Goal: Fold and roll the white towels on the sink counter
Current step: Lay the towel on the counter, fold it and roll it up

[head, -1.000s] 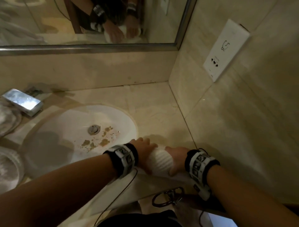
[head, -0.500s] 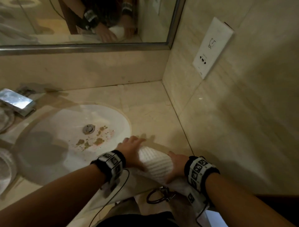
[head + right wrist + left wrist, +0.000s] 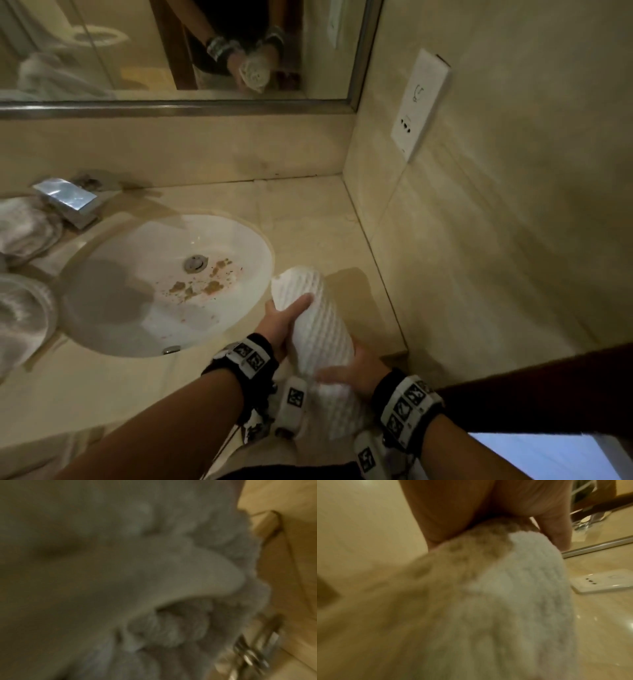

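While both hands clasp it, rolled white towel (image 3: 315, 329) tilted up, left hand (image 3: 282, 325) wrapping its side, right hand (image 3: 356, 371) gripping lower end, sink basin (image 3: 113, 329) left of left hand.

A bathroom: sink (image 3: 239, 308), faucet (image 3: 68, 202), wall mirror (image 3: 137, 51).

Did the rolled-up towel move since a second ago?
Yes. The rolled towel lay crosswise, low on the counter; now both hands hold it lifted and turned lengthwise, its far end beside the sink rim.
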